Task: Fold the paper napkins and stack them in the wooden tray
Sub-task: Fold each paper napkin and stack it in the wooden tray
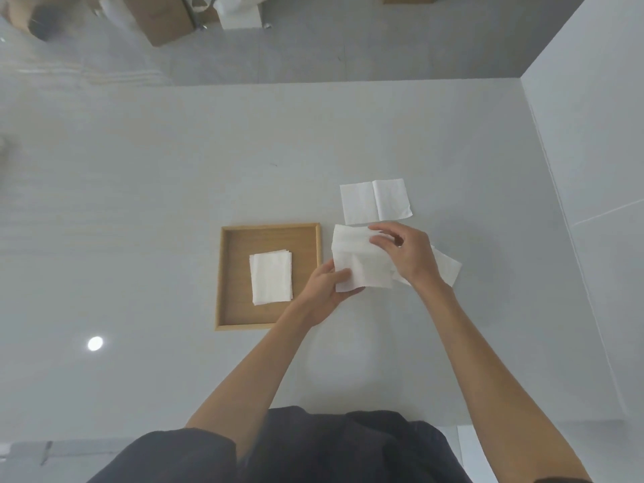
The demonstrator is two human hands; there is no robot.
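Both hands on a half-folded napkin (362,263) just right of the wooden tray (220,273): left hand (326,291) pinching its near-left corner btw thumb and fingers, right hand (406,254) w/ fingers curled, pinching the top edge. Folded stack (271,282) already lying flat in the tray, and another napkin (375,201) lies open on the table (139,203) just behind the hands

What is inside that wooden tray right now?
The wooden tray holds one small stack of folded white napkins, lying flat near its middle. How many are in the stack cannot be counted. The left hand covers the tray's near right corner.
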